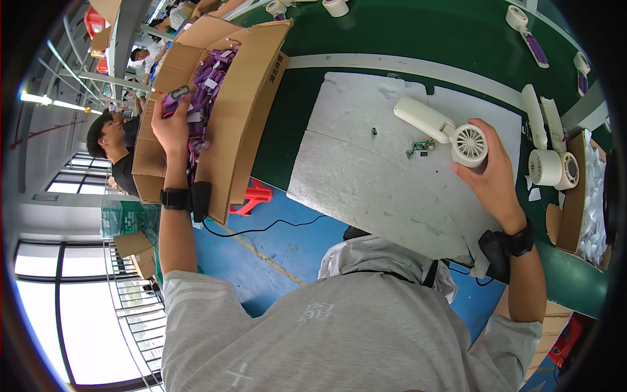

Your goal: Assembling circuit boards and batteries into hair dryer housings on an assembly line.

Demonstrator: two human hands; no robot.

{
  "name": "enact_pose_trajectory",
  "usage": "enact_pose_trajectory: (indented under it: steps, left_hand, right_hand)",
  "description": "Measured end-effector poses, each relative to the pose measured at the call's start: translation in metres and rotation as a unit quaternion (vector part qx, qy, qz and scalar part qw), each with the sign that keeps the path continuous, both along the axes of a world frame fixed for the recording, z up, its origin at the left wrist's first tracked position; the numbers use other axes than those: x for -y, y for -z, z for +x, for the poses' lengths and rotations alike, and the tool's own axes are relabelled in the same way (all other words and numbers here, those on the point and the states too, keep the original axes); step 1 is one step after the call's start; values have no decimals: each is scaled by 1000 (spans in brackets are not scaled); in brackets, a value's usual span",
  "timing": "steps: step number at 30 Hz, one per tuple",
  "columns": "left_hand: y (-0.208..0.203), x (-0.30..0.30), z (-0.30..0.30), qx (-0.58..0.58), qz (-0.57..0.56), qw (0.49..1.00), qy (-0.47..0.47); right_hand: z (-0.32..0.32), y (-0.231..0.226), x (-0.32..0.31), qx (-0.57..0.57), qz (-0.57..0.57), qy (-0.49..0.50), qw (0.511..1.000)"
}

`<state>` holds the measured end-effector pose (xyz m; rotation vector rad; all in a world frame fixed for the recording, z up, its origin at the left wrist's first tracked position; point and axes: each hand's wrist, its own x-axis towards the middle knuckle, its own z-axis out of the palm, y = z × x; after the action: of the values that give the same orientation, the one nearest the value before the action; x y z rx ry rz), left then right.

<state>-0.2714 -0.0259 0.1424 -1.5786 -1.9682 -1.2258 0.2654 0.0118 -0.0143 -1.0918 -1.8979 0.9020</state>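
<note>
Raised at the left, my left hand (171, 127) pinches a purple battery (175, 96) with a greyish-green end. It is above an open cardboard box (245, 124) heaped with similar purple batteries (208, 88) with wires. My right hand (493, 176) grips the round slotted head of a white handheld fan (469, 145). The fan's handle points up and to the left over a white foam board (346, 144). Close by the fan, a small green circuit board (423, 146) lies on the foam.
More white fans (545, 167) lie at the right beside a box of white wrapped pieces (593, 202). Fans with purple inside their handles (535, 49) rest on the far green bench (418, 29). A red stool (253, 197) stands below the battery box. Another person (121, 147) is at the left.
</note>
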Motion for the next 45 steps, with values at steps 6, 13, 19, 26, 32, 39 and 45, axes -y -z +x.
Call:
enact_pose_trajectory:
  steps: [6,13,19,26,32,39,45]
  left_hand:
    - [9,-23,65,-121,-18,992,-5]
    - [50,-43,98,-382,-96,905,162]
    - [103,-54,117,-401,-132,875,235]
    - [141,-67,124,-287,-161,921,208]
    - [137,-69,138,-162,-186,949,198]
    - [135,-62,149,-122,-240,957,107]
    - [134,-48,141,-118,-306,937,117]
  right_hand:
    - [1,1,1,7,7,1,1000]
    - [0,0,0,4,13,-6,1000]
    - [1,-1,1,4,11,-5,1000]
    - [1,-2,2,7,6,-8,1000]
    - [0,-3,1,6,1,-6,1000]
    - [2,-3,2,15,2,-3,1000]
    - [1,-3,2,20,15,-6,1000]
